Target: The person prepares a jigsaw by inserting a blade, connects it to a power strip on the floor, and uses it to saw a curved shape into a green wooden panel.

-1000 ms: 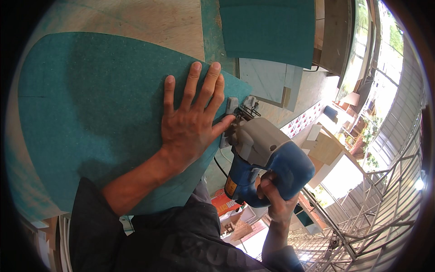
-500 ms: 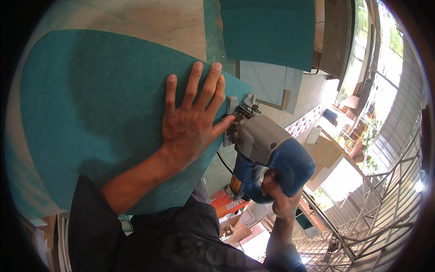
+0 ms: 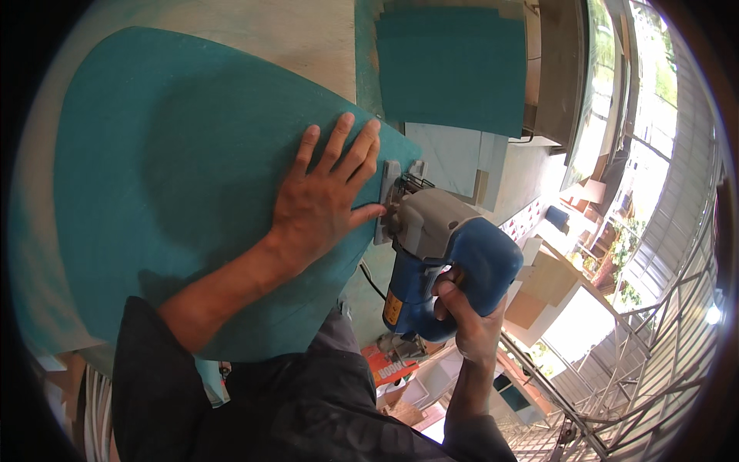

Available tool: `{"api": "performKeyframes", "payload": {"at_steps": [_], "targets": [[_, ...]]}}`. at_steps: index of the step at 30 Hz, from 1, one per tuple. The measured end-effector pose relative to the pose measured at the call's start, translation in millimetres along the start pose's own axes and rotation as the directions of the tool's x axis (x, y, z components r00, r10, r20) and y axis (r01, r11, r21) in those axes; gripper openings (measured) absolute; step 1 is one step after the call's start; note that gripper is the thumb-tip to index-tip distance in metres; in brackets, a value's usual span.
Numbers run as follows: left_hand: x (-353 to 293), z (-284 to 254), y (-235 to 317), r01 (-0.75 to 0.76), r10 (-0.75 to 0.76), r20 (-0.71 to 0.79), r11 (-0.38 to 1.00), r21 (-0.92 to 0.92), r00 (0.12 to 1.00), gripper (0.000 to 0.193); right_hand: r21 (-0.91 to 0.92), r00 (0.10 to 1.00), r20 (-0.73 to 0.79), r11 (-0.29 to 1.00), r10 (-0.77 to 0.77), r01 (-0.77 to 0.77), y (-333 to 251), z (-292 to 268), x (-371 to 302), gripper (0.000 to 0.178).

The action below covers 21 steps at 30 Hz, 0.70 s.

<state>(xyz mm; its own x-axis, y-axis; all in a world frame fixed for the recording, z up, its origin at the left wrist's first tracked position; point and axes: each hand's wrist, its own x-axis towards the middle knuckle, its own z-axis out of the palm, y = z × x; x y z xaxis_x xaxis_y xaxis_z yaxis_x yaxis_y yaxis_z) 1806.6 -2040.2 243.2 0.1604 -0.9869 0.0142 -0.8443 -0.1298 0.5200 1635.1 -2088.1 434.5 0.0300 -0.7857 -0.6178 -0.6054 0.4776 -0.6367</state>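
Observation:
A large teal-green sheet (image 3: 208, 100) with curved edges lies on the work table in front of me. My left hand (image 3: 319, 192) rests flat on it, fingers spread, with the thumb reaching to the base of a jigsaw (image 3: 458, 254). The jigsaw has a blue handle and a grey head, and its metal shoe sits at the sheet's right edge. My right hand (image 3: 469, 312) is wrapped round the jigsaw's handle. The blade itself cannot be made out.
Teal panels (image 3: 454, 69) lie stacked at the far side, with a pale marble-patterned board (image 3: 443, 154) nearer. A black cord (image 3: 372, 279) hangs beside the jigsaw. A red-orange box (image 3: 385, 363) stands low beside my legs. Wooden boards (image 3: 543, 281) lie farther right.
The jigsaw and my right hand have shifted slightly left in view. My left hand stays flat on the sheet, its thumb now a little lower along the jigsaw's shoe. The view has shifted slightly.

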Motion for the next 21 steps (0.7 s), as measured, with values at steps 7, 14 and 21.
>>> {"api": "performKeyframes", "payload": {"at_steps": [7,14,21], "targets": [[-15,3,-7,-0.074,0.074,0.019,0.997,-0.011,0.997,0.092,0.028,0.999,-0.007,0.999,0.035,-0.035,18,12,-17,0.012],[-20,2,-13,-0.148,0.154,0.063,0.986,-0.08,0.986,0.089,0.129,0.994,-0.077,0.989,0.079,-0.069,33,25,-36,0.01],[-6,-11,-25,-0.057,0.087,0.065,0.929,-0.366,0.994,0.061,0.104,0.994,-0.045,0.99,0.097,-0.092,37,22,-38,0.018]]}}
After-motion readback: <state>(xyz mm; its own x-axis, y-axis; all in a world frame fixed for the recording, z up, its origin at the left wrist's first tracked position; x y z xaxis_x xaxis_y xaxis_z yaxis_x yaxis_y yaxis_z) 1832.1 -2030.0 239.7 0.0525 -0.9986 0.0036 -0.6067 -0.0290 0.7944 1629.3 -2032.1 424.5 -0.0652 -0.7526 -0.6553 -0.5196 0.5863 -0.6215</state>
